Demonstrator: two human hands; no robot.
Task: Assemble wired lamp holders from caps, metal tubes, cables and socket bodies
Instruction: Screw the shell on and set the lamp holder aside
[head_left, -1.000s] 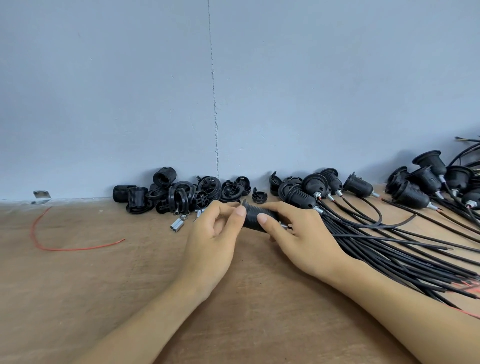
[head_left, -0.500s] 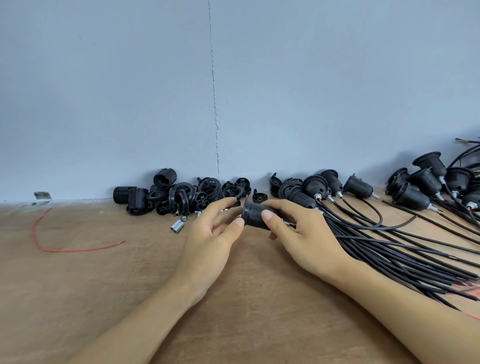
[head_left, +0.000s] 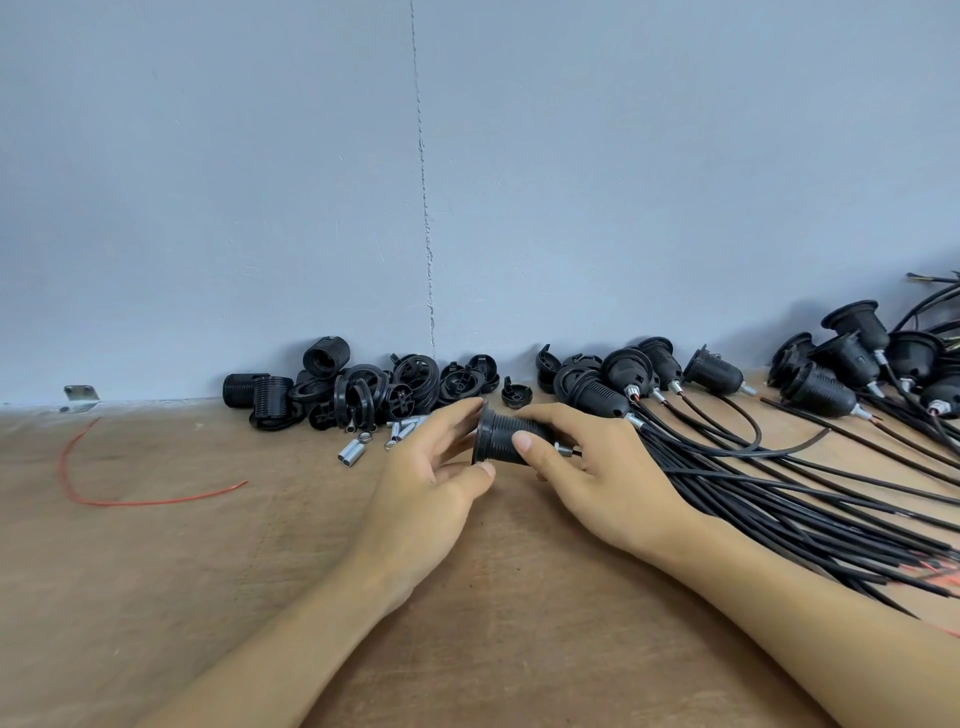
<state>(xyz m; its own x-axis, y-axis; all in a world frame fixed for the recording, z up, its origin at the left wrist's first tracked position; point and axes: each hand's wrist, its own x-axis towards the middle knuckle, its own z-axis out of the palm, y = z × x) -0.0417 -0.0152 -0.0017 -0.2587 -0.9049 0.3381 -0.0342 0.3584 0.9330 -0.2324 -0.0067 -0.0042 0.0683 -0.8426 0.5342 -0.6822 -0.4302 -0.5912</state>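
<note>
A black ribbed lamp holder (head_left: 506, 435) lies sideways just above the wooden table, its wide flange pointing left and a short metal tube sticking out on the right. My right hand (head_left: 597, 467) grips its body with thumb and fingers. My left hand (head_left: 434, 467) touches the flange rim with thumb and fingertips. Loose black caps and socket bodies (head_left: 358, 387) are heaped against the wall behind my left hand. Small metal tubes (head_left: 352, 451) lie in front of that heap.
Finished wired lamp holders (head_left: 623, 374) lie in a row along the wall to the right, and more (head_left: 852, 364) at the far right. Their black cables (head_left: 779, 499) fan across the table. A red wire (head_left: 104, 499) curls at the left, near a metal bracket (head_left: 80, 395).
The lamp holder has turned and shifted slightly, so its flange now shows clearly at the left. My left fingers have spread around the flange rim.
</note>
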